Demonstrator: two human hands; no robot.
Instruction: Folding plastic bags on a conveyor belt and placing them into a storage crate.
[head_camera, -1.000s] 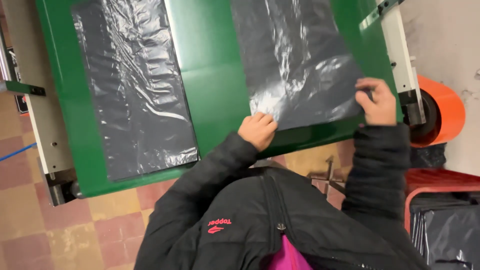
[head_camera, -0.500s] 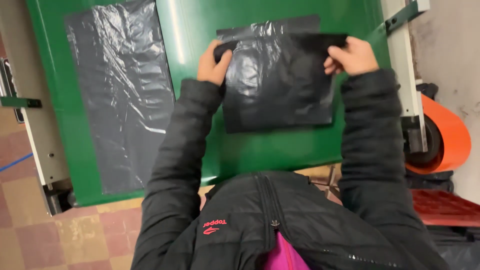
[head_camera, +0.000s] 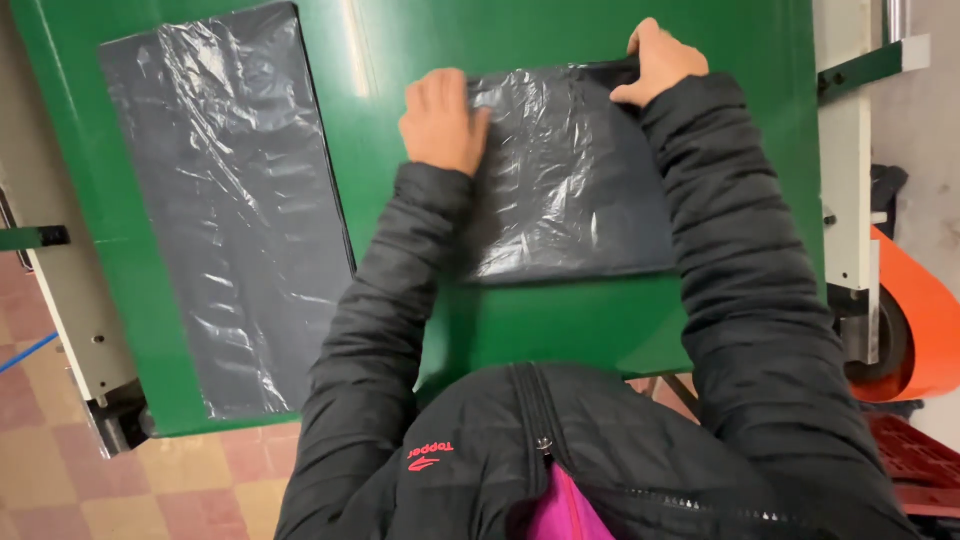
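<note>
A folded black plastic bag (head_camera: 570, 180) lies on the green table (head_camera: 400, 110) in front of me. My left hand (head_camera: 440, 122) presses flat on the bag's left part, fingers together. My right hand (head_camera: 655, 62) pinches the bag's far right corner at the fold. A second black plastic bag (head_camera: 235, 210) lies spread out flat to the left, untouched. My black jacket sleeves cover the near edges of the folded bag.
A white machine frame with a green bracket (head_camera: 855, 150) stands at the right table edge, with an orange roll (head_camera: 915, 320) beyond it. A red crate (head_camera: 915, 460) sits low right. Another white frame leg (head_camera: 70, 300) is at the left over the tiled floor (head_camera: 60, 480).
The right bag was lying flat, then I lifted its near edge and folded it away from me. Now it lies doubled on the table under both hands.
</note>
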